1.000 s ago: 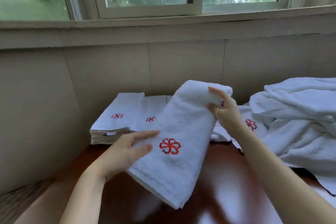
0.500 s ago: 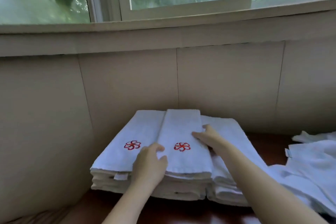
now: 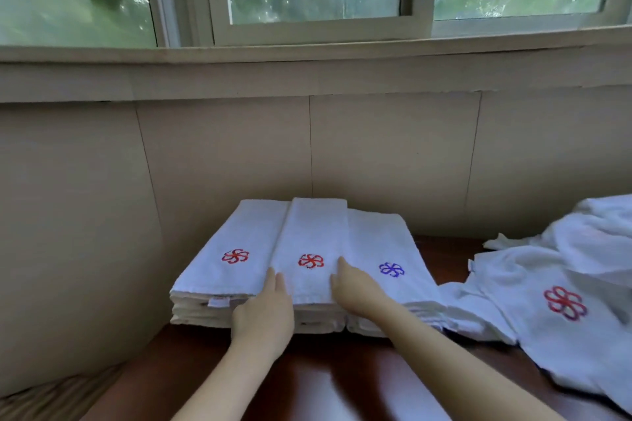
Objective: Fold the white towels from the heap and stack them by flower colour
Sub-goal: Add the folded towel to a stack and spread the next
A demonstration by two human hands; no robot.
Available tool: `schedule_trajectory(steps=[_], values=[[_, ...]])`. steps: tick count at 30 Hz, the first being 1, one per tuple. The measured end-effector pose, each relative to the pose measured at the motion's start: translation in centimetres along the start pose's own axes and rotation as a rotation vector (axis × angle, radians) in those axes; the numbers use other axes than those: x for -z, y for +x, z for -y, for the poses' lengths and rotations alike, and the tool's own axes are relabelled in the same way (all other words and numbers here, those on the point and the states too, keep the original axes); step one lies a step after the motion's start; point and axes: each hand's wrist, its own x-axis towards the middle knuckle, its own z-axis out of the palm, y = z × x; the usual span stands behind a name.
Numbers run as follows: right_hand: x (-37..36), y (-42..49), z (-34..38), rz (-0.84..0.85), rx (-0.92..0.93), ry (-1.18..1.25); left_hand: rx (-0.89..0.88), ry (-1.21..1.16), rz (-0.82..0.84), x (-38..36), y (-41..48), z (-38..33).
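Note:
Three stacks of folded white towels stand side by side against the wall. The left stack [image 3: 229, 253] and the middle stack [image 3: 313, 239] show red flowers on top; the right stack [image 3: 386, 249] shows a purple flower. My left hand [image 3: 265, 311] rests at the near left edge of the middle stack's top towel, fingers straight. My right hand [image 3: 349, 285] lies flat along that towel's right edge, fingers straight. The heap of unfolded towels [image 3: 564, 284] spreads at the right, one with a red flower facing up.
The stacks and heap lie on a dark red-brown table [image 3: 342, 379]. A beige tiled wall [image 3: 376, 161] rises right behind the stacks, with a window sill above. A cushion [image 3: 68, 249] leans at the left.
I carried the folded red-flower towel onto the middle stack. Both hands have since slid toward its near end, and the right hand no longer covers the purple-flower stack.

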Motion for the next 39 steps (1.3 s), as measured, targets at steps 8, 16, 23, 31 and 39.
schedule_trajectory(steps=[8,16,23,31,39], values=[[6.9,-11.1,-4.9,0.317,-0.051,0.764,-0.082,-0.082,-0.01,3.8,-5.2,-6.0],[17.8,-21.4,-21.8,-0.089,-0.194,0.048,-0.351,-0.141,0.086,7.1,-7.4,-20.1],[26.1,-26.5,-34.1,-0.547,-0.493,-0.203,-0.561,-0.289,0.006,9.0,-6.8,-35.8],[27.3,-23.1,-39.9,-0.541,-0.393,-0.302,-0.75,-0.347,-0.291,11.4,-3.2,-48.5],[24.7,-25.3,-38.1,-0.708,-0.213,-0.193,-0.886,-0.35,-0.296,10.4,-3.7,-45.7]])
